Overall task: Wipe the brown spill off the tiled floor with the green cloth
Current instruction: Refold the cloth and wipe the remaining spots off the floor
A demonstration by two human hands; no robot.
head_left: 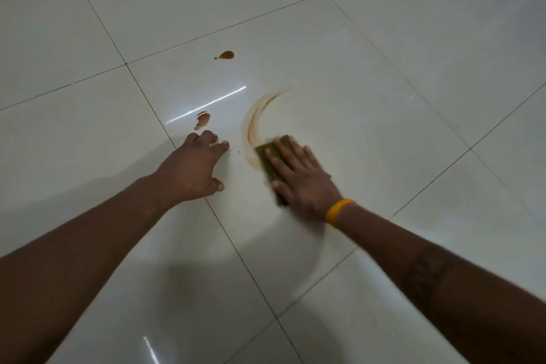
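Right hand (298, 177) pressed flat, fingers straight, on the green cloth (270, 162) at the smeared brown spill (254, 124); left hand (192, 168) braced on floor, fingers spread, empty. Cloth judged soft, light; best held under the palm

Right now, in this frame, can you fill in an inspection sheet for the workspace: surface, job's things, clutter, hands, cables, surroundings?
Surface: glossy white tiled floor, dark grout lines, light glare.
Job's things: green cloth flat on the floor; curved brown smear beside it; brown puddle and small brown drop not wiped.
Clutter: nothing seen.
Hands: right hand presses flat on the cloth, yellow wristband; left hand rests on the floor, fingers bent, holding nothing.
Cables: nothing seen.
Surroundings: only floor in view.
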